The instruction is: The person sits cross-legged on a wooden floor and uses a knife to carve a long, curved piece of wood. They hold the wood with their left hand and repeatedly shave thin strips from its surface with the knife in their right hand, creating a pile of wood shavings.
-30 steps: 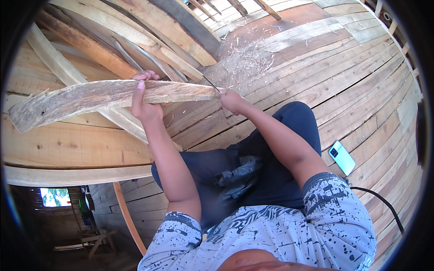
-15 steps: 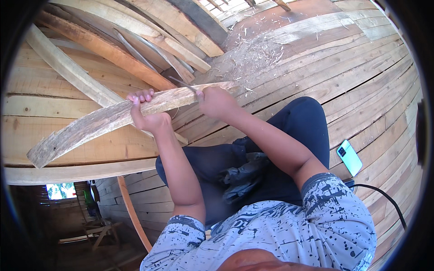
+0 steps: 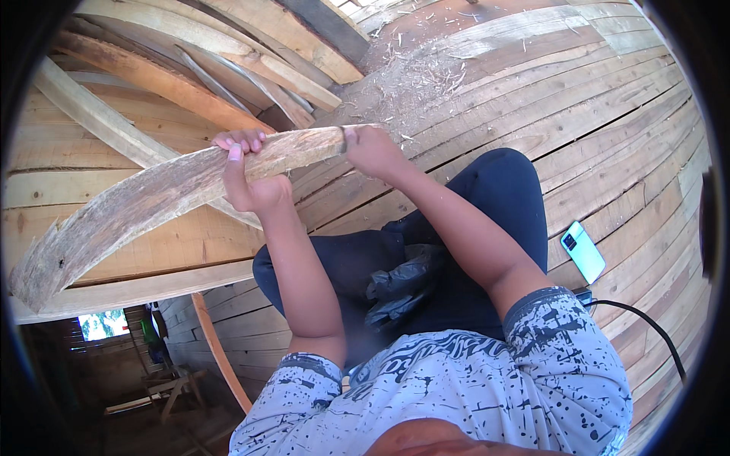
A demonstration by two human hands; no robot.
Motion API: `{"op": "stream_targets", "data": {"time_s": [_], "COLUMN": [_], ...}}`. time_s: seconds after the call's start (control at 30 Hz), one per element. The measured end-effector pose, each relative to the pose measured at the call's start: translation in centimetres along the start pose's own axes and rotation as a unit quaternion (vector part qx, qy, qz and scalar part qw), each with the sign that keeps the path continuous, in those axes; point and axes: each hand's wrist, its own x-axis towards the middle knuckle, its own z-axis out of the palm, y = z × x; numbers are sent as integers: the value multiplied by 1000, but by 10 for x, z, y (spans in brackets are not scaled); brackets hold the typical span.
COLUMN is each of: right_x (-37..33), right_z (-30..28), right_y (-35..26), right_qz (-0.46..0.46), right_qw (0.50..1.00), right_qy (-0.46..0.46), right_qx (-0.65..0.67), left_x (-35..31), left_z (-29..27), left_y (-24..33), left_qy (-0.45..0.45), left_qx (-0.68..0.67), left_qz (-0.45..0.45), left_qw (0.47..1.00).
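A long, rough-barked strip of wood (image 3: pixel 144 194) lies slanting in front of me, its far-left end near the picture's rim. My left hand (image 3: pixel 255 178) is closed round its middle, fingers over the upper edge and thumb on the face. Toward its right end, my right hand (image 3: pixel 374 152) is a closed fist on a knife. Only a short dark bit of the knife's blade (image 3: pixel 344 140) shows, against the wood; the handle is hidden in the fist. The wood just left of the blade looks paler than the bark.
Boards and beams (image 3: pixel 163 80) are stacked at the upper left. Wood shavings (image 3: pixel 433 83) litter the plank floor (image 3: pixel 608 152) beyond my hands. A light-blue phone (image 3: pixel 584 253) and a black cable (image 3: pixel 646 327) lie to my right. Dark plastic (image 3: pixel 403 285) rests in my lap.
The wood strip has shifted left and its left end sits lower. My right hand has moved slightly right and up; the blade that stuck out toward the upper left now shows only briefly.
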Motion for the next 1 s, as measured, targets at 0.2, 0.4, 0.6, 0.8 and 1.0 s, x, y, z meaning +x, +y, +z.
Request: {"op": "stream_targets", "data": {"time_s": [0.2,0.4,0.6,0.8,1.0], "right_x": [20,36,4,28,1], "right_z": [2,4,-2,-3,-4], "right_y": [16,73,-18,57,-30], "right_qz": [-26,31,-97,9,-80], "right_qw": [999,999,995,999,994], "right_qy": [-25,29,-32,-1,-52], "right_qx": [-40,-1,-15,53,-47], "left_x": [5,13,18,24,18], "left_z": [2,1,-23,-25,-33], "left_y": [2,-2,0,2,4], "left_qy": [-5,0,-49,-47,-24], "left_qx": [7,12,-10,-13,-8], "left_qz": [9,6,-1,-5,7], "left_qw": [1000,1000,999,999,1000]}}
